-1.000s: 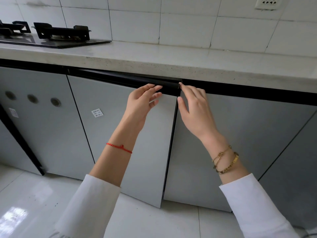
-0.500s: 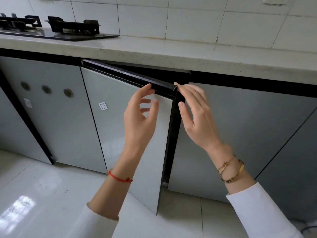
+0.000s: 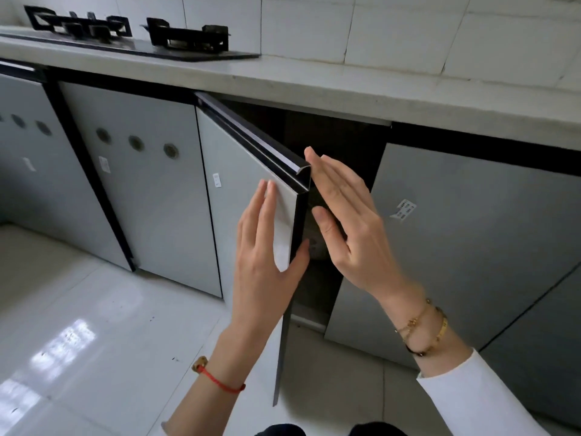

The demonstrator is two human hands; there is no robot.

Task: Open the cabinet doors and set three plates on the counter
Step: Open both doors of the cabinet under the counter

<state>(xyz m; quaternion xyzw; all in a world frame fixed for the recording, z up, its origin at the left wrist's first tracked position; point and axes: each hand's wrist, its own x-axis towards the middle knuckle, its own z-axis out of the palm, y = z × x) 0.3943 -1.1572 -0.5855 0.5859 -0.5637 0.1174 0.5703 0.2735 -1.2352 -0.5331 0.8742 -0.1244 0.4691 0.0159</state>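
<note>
Swinging the left door (image 3: pixel 248 190) out at frame centre, my left hand (image 3: pixel 267 256) and right hand (image 3: pixel 349 221) lie flat and open, gripping nothing. The right door (image 3: pixel 465 234) remains shut; plates possibly sit unseen inside. Flat palms could slip.

Gas hob (image 3: pixel 135 36) on the counter (image 3: pixel 345 86) at far left, cabinet doors below, one open door (image 3: pixel 248 196) swung outward, left hand (image 3: pixel 267 262) on its front, right hand (image 3: pixel 349 221) behind its edge, closed door (image 3: pixel 471 240) to the right.
</note>
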